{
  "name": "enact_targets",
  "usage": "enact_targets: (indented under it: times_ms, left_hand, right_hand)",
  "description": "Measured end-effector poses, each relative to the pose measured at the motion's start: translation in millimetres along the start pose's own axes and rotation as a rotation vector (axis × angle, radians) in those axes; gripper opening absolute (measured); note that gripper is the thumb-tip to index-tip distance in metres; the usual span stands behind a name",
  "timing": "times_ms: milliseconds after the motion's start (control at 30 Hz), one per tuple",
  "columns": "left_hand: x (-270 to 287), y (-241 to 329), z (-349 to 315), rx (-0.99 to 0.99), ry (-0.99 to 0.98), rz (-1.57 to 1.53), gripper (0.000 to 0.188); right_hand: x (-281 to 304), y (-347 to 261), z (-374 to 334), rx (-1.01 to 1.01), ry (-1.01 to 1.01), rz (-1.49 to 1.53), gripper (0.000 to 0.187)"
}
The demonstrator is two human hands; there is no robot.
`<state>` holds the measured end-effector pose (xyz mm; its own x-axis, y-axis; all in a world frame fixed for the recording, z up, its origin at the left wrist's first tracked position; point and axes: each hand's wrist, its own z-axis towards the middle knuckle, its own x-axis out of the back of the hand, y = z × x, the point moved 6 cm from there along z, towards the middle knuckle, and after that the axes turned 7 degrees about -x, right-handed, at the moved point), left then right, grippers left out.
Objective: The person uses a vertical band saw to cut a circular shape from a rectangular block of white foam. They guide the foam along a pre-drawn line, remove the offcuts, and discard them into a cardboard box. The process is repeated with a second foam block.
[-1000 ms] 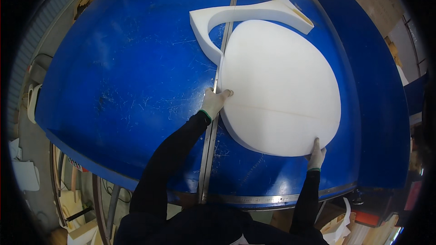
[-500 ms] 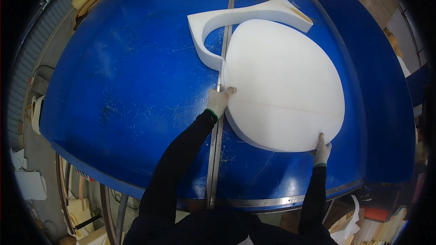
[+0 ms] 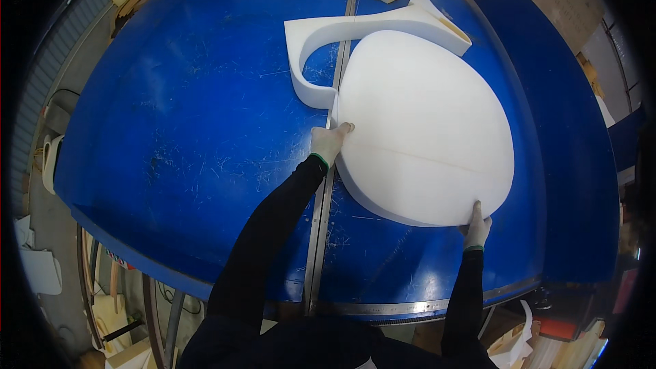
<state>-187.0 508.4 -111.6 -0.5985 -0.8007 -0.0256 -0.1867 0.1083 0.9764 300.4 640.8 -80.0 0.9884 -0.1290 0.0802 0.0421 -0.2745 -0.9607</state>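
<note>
Foam piece: We see a big white foam piece [image 3: 427, 130], round like an egg, lying flat on the blue table [image 3: 191, 116]. It fills the middle right of the frame.
Long way: Its long side runs from the upper left to the lower right of the frame. A faint line crosses its top.
Left hand: Our left hand [image 3: 329, 142] is in a white glove. It presses flat on the left edge of the foam piece, right where the metal slot [image 3: 321, 219] runs. The fingers are spread, not closed around anything.
Right hand: Our right hand [image 3: 477, 227], also gloved, touches the lower right edge of the foam piece with its fingers pointing up. It looks open against the edge, not clenched.
Where the foam lies from our hands: The foam piece sits between the two hands. It lies to the right and up from the left hand, and up and left from the right hand.
Nearer hand: Both hands touch it. The left one is nearer the slot.
Cut-off scrap: A curved white foam scrap [image 3: 355, 27] lies at the top, hugging the upper left edge of the foam piece.
Slot: The metal slot runs from the top middle down to the bottom middle of the frame.
</note>
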Motion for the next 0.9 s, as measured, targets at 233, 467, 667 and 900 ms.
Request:
enact_targets:
  times_ms: [233,467,667,900]
  left_hand:
    - [10,14,-25,0.009,-0.054,-0.021,0.088]
    - [0,1,-101,0.187,-0.301,0.066,0.100]
    - [-7,-12,-105,0.072,-0.130,0.024,0.082]
    - [-5,-22,-101,0.058,-0.087,0.034,0.082]
  right_hand:
    - [2,4,0,-0.043,0.013,-0.047,0.072]
    - [8,-2,31,-0.074,-0.112,0.033,0.076]
    - [17,8,53,-0.061,0.017,-0.085,0.060]
    - [15,16,46,-0.094,-0.007,-0.061,0.044]
